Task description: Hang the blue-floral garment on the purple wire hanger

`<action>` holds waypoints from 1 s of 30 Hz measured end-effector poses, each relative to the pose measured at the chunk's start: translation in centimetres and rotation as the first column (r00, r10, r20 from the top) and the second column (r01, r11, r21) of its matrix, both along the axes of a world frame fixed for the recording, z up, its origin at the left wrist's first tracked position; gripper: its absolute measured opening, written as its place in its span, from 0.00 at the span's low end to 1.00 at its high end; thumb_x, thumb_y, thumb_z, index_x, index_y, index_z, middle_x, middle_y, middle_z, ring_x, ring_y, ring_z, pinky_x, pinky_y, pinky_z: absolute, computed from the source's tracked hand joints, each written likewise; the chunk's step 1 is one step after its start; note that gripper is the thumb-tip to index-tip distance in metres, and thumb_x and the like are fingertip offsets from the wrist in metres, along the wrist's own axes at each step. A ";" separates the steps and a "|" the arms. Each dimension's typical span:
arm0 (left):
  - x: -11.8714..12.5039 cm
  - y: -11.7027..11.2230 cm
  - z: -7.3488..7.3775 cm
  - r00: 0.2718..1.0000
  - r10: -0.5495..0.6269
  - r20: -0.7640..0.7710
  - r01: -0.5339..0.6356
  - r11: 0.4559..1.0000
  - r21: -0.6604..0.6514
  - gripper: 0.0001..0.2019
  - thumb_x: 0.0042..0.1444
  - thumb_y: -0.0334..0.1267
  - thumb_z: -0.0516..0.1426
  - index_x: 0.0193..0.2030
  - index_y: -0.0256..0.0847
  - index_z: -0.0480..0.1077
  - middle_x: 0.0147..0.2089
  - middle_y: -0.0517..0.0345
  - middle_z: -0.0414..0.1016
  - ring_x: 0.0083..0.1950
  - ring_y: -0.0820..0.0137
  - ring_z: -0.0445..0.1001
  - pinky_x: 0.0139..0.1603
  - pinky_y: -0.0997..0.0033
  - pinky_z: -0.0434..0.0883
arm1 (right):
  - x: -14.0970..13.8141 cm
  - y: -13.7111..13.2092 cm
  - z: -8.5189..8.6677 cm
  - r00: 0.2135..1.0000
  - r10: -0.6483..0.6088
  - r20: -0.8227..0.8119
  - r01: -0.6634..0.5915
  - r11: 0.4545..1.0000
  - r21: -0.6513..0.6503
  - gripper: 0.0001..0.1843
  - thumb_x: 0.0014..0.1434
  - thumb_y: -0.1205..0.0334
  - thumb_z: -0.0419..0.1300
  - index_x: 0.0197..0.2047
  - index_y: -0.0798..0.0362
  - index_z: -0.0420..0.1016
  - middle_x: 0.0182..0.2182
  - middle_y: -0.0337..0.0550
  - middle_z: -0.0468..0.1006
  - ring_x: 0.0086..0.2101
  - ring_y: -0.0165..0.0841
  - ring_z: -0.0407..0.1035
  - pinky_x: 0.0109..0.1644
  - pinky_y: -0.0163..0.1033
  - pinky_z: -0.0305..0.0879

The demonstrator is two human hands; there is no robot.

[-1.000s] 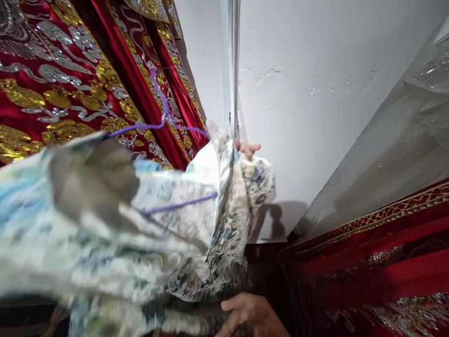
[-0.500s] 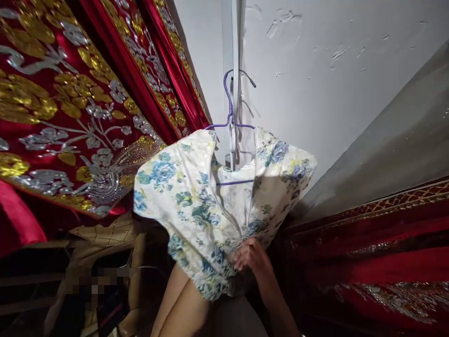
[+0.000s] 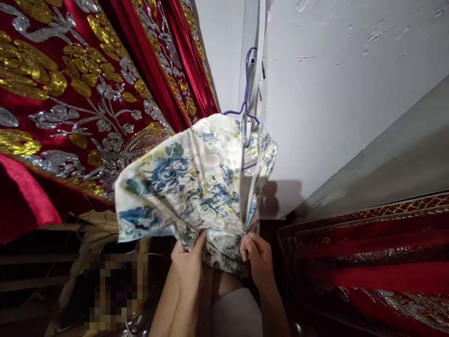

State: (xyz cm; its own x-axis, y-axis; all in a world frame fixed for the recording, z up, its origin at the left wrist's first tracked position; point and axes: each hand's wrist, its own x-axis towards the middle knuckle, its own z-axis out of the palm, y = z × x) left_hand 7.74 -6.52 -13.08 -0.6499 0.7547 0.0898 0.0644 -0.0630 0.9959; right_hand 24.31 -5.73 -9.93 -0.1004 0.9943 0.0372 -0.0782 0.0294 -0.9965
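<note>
A white blouse (image 3: 210,187) with blue and green flowers hangs from a purple hanger (image 3: 247,89). The hanger's hook rests on a white upright strip or cord. My left hand (image 3: 189,262) pinches the blouse's lower left side, thumb on top of the cloth. At the bottom of the V-shaped front opening, my right hand (image 3: 257,252) is closed on the fabric edge, thumb and forefinger together. The blouse is turned at an angle, its left sleeve spread toward me and its right shoulder narrowed.
Red cloth with gold and silver sequin flowers (image 3: 98,93) drapes on the left. More red embroidered cloth (image 3: 386,252) lies at the lower right. Behind stands a white wall (image 3: 315,93) with peeling patches. A wooden frame (image 3: 70,262) is at the lower left.
The blouse and hanger have swivelled, so the left side now faces me more. My left hand has come into view gripping its side. My right hand has moved slightly and pinches the front edge.
</note>
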 end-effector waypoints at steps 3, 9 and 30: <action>1.4 0.6 -0.6 0.917 0.397 -0.036 -0.382 0.901 0.206 0.20 0.53 0.44 0.68 0.48 0.44 0.66 0.46 0.56 0.71 0.48 0.65 0.74 0.53 0.61 0.74 | 0.0 -0.6 -0.5 0.999 -0.022 0.027 0.023 1.000 -0.011 0.22 0.67 0.53 0.53 0.22 0.51 0.64 0.18 0.35 0.63 0.21 0.28 0.57 0.27 0.35 0.53; 5.6 -0.9 -0.6 0.928 -0.230 -0.294 0.265 0.960 0.085 0.05 0.62 0.38 0.59 0.45 0.46 0.71 0.42 0.55 0.74 0.46 0.63 0.75 0.49 0.63 0.74 | -0.3 -1.0 0.5 0.993 0.108 0.051 -0.104 0.991 -0.083 0.19 0.66 0.56 0.54 0.24 0.52 0.69 0.17 0.34 0.66 0.21 0.28 0.60 0.28 0.35 0.56; 6.8 -0.4 1.3 0.681 -0.598 -0.422 0.588 0.790 -0.172 0.10 0.68 0.38 0.49 0.33 0.45 0.57 0.33 0.58 0.68 0.35 0.65 0.69 0.37 0.67 0.65 | 0.3 8.9 14.7 0.972 -0.046 -0.229 0.061 0.996 0.059 0.17 0.56 0.52 0.66 0.23 0.54 0.73 0.13 0.32 0.65 0.15 0.22 0.54 0.19 0.30 0.49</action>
State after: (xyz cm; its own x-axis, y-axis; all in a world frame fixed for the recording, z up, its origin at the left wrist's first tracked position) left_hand 14.52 -6.93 -11.82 0.0405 0.9736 0.2246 0.4416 -0.2191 0.8700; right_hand 24.65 3.13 4.81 -0.0288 0.9927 0.1173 -0.2992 0.1035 -0.9486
